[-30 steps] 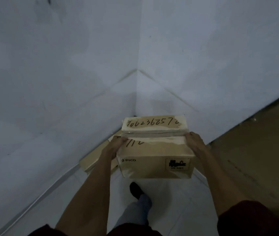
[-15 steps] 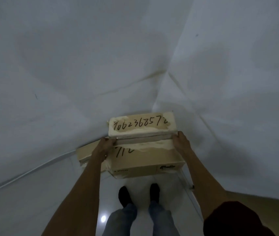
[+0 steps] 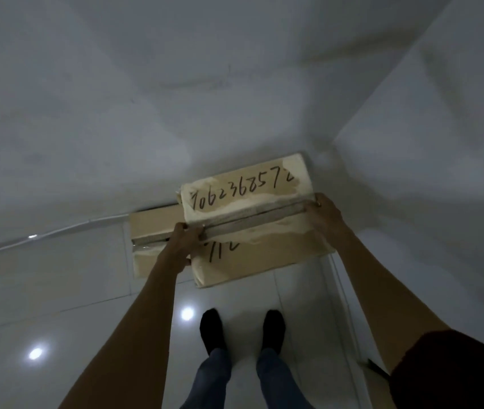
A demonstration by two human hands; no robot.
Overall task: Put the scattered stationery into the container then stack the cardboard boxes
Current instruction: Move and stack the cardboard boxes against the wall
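The left hand [image 3: 182,242] clamps the left end of a taped cardboard box [image 3: 252,219], fingers curled over its top edge at the tape seam. The right hand [image 3: 325,215] grips the opposite end the same way, thumb on top, so the box is held between both palms. Black handwritten digits run across the box's torn, pale top flap. It sits tilted, its right end farther from the person, close to the corner where two white walls [image 3: 117,113] meet. Under and to the left of it a second cardboard box [image 3: 149,231] lies on the glossy tiled floor [image 3: 58,290], against the wall; whether the two touch cannot be told. Two feet in dark socks [image 3: 212,330] stand just before the boxes.
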